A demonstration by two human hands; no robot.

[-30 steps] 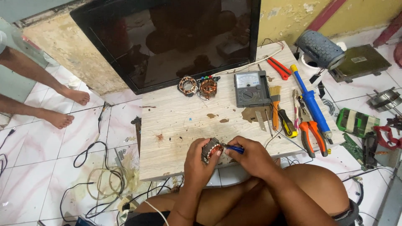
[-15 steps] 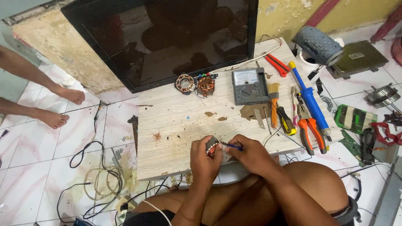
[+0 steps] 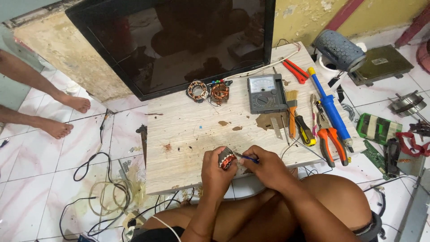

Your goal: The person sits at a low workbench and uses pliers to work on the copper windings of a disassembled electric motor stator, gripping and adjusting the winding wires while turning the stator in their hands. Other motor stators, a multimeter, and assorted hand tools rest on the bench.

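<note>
My left hand (image 3: 216,169) grips a small copper-wound motor stator (image 3: 226,160) just above the near edge of a low wooden table (image 3: 188,130). My right hand (image 3: 265,164) holds a thin blue-handled tool (image 3: 247,157) whose tip touches the stator's windings. Both hands meet over my crossed legs. Two more copper-wound stators (image 3: 208,91) lie at the far side of the table, in front of a flat black screen (image 3: 174,40) that leans on the wall.
On the table's right stand a grey analog multimeter (image 3: 266,93), a brush (image 3: 292,112), orange pliers (image 3: 332,143), red cutters (image 3: 295,71) and a blue solder sucker (image 3: 330,107). Cables (image 3: 107,197) coil on the tiled floor at left. Another person's bare feet (image 3: 67,116) are at far left.
The view has shifted slightly. My hands stay together at the table's edge, with the stator turned a little in the left hand and the tool still on it.
</note>
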